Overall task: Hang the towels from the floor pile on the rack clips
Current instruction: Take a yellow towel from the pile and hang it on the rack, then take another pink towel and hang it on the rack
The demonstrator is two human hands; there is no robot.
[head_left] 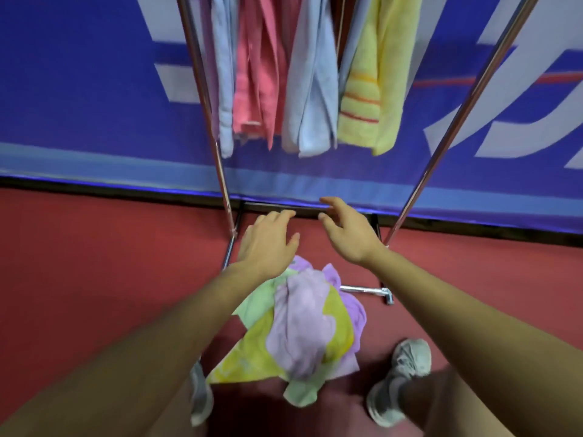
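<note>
Both arms are stretched out over the floor pile, a crumpled heap of lilac, yellow and pale green towels on the red floor, sitting around 6 o'clock from the hands. The left hand is palm down with the fingers spread loose and holding nothing. The right hand is just beside it at 3 o'clock, fingers curved and apart, thumb out, also empty. The two hands aren't touching each other or the towels.

Up at 12 o'clock the rack has a row already hanging: a lavender towel by the left pole, then a pink towel, a light blue towel, and a yellow striped towel toward 1 o'clock. The clips themselves are cut off at the top, so can't tell how they're fastened. The rack's shiny right pole slants down to the floor near the right wrist, and a chrome foot bar pokes out from under the pile at 3 o'clock.

Behind it all is a blue and white banner. Grey sneakers show at 5 o'clock from the pile.
</note>
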